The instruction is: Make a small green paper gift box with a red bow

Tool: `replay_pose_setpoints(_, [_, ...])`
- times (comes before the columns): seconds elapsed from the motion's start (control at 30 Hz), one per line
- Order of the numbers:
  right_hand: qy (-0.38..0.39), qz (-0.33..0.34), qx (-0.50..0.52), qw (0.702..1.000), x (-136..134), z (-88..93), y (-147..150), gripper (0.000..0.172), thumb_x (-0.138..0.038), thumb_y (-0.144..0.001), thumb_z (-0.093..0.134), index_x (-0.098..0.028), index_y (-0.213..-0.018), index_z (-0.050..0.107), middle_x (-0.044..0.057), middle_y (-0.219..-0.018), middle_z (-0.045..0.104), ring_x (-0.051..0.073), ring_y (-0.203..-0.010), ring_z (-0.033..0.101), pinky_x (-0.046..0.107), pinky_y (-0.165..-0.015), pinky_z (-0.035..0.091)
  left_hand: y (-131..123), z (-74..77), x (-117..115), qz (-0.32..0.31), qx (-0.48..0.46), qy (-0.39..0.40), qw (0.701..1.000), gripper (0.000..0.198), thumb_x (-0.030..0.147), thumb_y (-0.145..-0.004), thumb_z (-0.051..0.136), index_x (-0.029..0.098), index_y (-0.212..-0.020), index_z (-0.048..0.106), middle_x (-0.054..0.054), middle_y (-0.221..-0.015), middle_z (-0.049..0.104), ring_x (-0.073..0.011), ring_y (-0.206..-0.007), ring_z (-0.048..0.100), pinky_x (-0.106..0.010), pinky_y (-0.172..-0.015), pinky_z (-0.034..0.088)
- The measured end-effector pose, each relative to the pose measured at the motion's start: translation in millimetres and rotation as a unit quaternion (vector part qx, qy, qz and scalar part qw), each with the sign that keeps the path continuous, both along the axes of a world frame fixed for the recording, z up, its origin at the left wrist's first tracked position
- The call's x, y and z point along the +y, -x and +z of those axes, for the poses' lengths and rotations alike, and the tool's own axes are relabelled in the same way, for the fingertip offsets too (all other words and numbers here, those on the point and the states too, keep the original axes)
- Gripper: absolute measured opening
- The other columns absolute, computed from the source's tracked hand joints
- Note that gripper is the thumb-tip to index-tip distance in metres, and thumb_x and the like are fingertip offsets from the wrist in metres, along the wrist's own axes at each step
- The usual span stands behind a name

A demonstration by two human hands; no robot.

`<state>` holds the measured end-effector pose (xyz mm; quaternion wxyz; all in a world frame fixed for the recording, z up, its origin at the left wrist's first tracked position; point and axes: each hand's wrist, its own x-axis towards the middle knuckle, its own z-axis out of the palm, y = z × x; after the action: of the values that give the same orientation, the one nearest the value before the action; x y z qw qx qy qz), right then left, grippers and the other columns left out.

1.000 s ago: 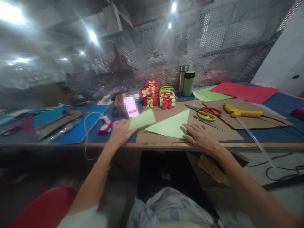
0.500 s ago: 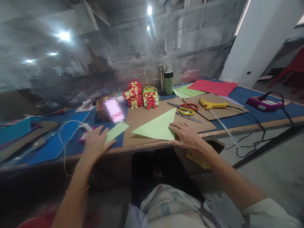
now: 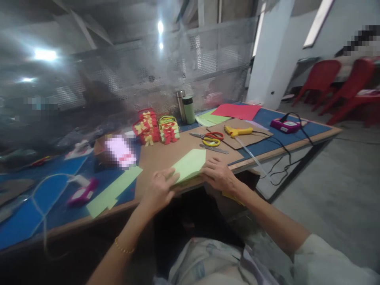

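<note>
A light green folded paper (image 3: 191,163) lies at the front edge of the table, on a brown board. My left hand (image 3: 160,189) grips its left end, fingers on top and thumb toward the table edge. At the paper's right edge, my right hand (image 3: 219,175) has its fingers bent and closed on it; the thumb is hidden. Light green paper strips (image 3: 114,192) lie left of my left hand, apart from it. Beyond the paper are red- and yellow-handled scissors (image 3: 212,139) and a metal blade (image 3: 218,149).
A yellow glue gun (image 3: 239,131) rests on cardboard at right, its cord hanging over the edge. Small red (image 3: 147,128) and green (image 3: 169,130) bow-decorated pieces stand behind, near a green flask (image 3: 189,111). Purple devices (image 3: 285,126) lie on both sides. Red chairs (image 3: 319,81) stand far right.
My left hand has left the green strip and moved right to the larger paper. That paper's left corner now looks folded in. The view has swung right.
</note>
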<state>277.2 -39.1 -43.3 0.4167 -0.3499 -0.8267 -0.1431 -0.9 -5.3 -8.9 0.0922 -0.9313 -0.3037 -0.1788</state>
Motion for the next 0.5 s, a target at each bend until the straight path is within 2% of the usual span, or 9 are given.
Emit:
replay_pose_setpoints(0.1, [-0.023,0.039,0.091,0.995,-4,11.0,1,0.016,-0.018,-0.103,0.050,-0.022,-0.098,0.065,0.004,-0.088,0.071,0.017,-0.084,0.064,0.035,-0.082,0.049,7,5.6,3,-0.006,-0.098,0.058,0.994,0.035,0.021,-0.095,0.049,0.020,-0.118,0.075,-0.013,-0.124,0.075,-0.0276,-0.114,0.069,-0.045,-0.099,0.053])
replay_pose_setpoints(0.13, [-0.034,0.031,0.121,0.992,-5,15.5,2,0.015,-0.019,-0.103,0.050,-0.023,-0.107,0.065,0.006,-0.097,0.073,0.019,-0.093,0.066,0.037,-0.087,0.051,8,9.6,3,0.012,-0.141,0.083,0.986,0.034,0.024,-0.096,0.048,0.020,-0.114,0.077,-0.011,-0.115,0.078,-0.0261,-0.106,0.071,-0.042,-0.094,0.055])
replay_pose_setpoints(0.2, [-0.062,-0.024,0.179,0.982,-7,24.6,2,0.027,-0.023,-0.103,0.050,-0.024,-0.129,0.059,0.012,-0.119,0.070,0.024,-0.116,0.064,0.043,-0.099,0.051,10,19.6,5,0.088,-0.238,0.129,0.959,0.032,0.035,-0.095,0.052,0.018,-0.100,0.079,-0.008,-0.092,0.080,-0.0241,-0.085,0.072,-0.038,-0.081,0.058])
replay_pose_setpoints(0.27, [-0.085,-0.087,0.212,0.970,-8,31.6,1,0.043,-0.026,-0.102,0.051,-0.023,-0.145,0.050,0.017,-0.136,0.062,0.029,-0.131,0.056,0.050,-0.108,0.048,9,29.6,7,0.176,-0.341,0.168,0.908,0.034,0.045,-0.090,0.061,0.016,-0.086,0.078,-0.006,-0.075,0.076,-0.0225,-0.070,0.069,-0.035,-0.069,0.058])
replay_pose_setpoints(0.33, [-0.068,-0.108,0.198,0.972,-7,35.4,-1,0.050,-0.027,-0.102,0.049,-0.022,-0.152,0.044,0.018,-0.142,0.058,0.031,-0.136,0.053,0.053,-0.113,0.045,7,36.2,13,0.222,-0.431,0.212,0.848,0.034,0.047,-0.083,0.069,0.014,-0.081,0.076,-0.004,-0.071,0.074,-0.0209,-0.067,0.067,-0.033,-0.065,0.059])
replay_pose_setpoints(0.5, [0.044,-0.053,0.062,0.996,-1,29.9,3,0.055,-0.040,-0.102,0.050,-0.022,-0.154,0.044,0.017,-0.151,0.054,0.031,-0.146,0.044,0.057,-0.121,0.035,1,35.4,34,0.212,-0.559,0.312,0.739,0.036,0.042,-0.070,0.080,0.014,-0.092,0.073,0.001,-0.066,0.069,-0.0172,-0.069,0.065,-0.037,-0.078,0.063])
